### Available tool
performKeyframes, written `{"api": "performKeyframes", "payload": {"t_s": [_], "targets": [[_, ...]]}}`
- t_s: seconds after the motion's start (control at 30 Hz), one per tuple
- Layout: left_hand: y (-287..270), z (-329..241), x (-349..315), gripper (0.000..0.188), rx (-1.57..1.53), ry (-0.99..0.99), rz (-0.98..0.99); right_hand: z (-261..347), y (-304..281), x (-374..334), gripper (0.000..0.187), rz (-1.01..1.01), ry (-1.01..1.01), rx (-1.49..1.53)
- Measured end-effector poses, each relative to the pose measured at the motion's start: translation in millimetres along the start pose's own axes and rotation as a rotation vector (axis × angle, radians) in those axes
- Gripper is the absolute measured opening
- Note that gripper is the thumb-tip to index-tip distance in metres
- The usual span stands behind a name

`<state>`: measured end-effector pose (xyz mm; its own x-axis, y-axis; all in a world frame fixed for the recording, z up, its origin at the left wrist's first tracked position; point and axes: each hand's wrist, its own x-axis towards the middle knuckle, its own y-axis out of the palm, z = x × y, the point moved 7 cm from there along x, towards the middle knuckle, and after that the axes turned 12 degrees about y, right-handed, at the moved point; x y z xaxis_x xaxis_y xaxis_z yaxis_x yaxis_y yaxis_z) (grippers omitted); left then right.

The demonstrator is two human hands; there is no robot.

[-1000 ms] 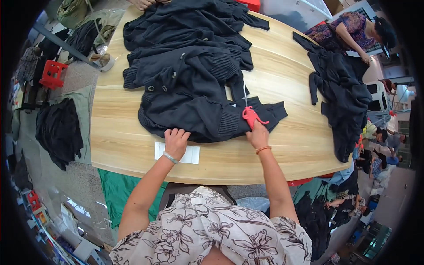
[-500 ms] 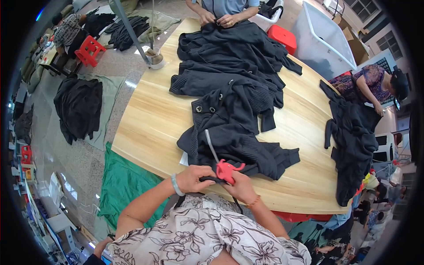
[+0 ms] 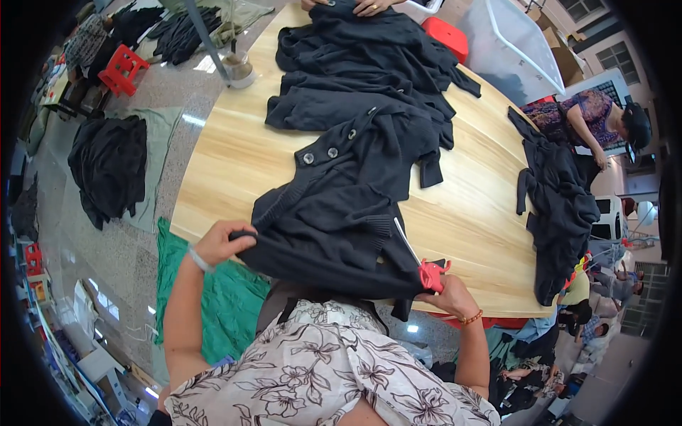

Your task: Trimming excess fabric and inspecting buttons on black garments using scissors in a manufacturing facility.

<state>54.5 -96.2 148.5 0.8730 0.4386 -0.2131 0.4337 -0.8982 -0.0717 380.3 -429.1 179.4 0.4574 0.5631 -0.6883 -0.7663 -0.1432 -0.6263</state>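
Speckled, glossy floor (image 3: 177, 85) spreads to the left of your left grip (image 3: 219, 243), with a crinkled green sheet (image 3: 229, 305) below it. Beyond both grips stretches the smooth tabletop (image 3: 220, 170), its pale wood grain streaked. One black cardigan (image 3: 320, 248) lies between your two grips and reaches away from them over the tabletop, its near edge drawn nearly straight from one to the other. Your left grip is clenched on a bunched end of that knit. Your right grip (image 3: 455, 297) clasps a red tool (image 3: 432, 275) whose thin, straight, pale tube points away and slightly left; the cardigan's other end meets this grip too, though you cannot tell whether its fingers pinch it. Ribbing textures the knit, and round, shiny buttons (image 3: 308, 158) sit farther from your grips. More dark garments (image 3: 362, 53) lie rumpled past it.
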Motion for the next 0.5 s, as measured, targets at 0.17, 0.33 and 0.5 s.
{"api": "performKeyframes", "payload": {"t_s": [0.17, 0.33, 0.5], "targets": [[-51.5, 74.3, 29.1, 0.019, 0.408, 0.029, -0.32, -60.7, -24.3, 59.1, 0.033, -0.263, 0.169, -0.158], [60.8, 26.3, 62.4, 0.053, 0.992, 0.303, -0.637, -128.9, -14.8, 96.2, 0.021, -0.419, 0.332, -0.512], [254.4, 24.0, 85.7, 0.065, 0.914, 0.459, -0.219, -106.7, -4.1, 76.1, 0.011, -0.572, 0.152, -0.585]]}}
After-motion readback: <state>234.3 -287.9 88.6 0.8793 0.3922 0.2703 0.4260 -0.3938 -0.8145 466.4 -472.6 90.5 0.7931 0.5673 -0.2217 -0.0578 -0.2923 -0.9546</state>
